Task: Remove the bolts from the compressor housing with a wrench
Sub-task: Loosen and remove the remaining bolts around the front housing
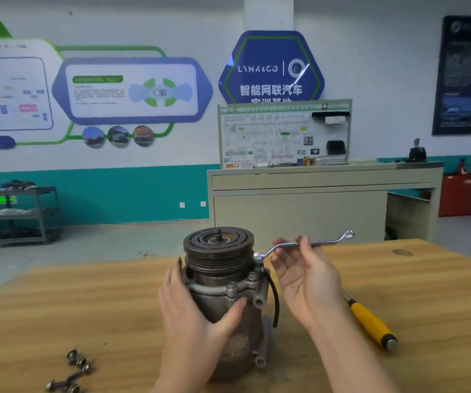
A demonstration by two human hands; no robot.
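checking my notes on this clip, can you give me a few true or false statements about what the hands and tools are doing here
1. The left hand grips the side of the compressor. True.
2. The right hand holds a yellow-handled tool. False: it holds the wrench; the yellow-handled tool lies on the table.
3. One ring end of the wrench sits at the compressor's upper right edge. True.
4. The compressor lies on its side. False: it stands upright, pulley end up.
5. Loose bolts lie on the table to the left of the compressor. True.
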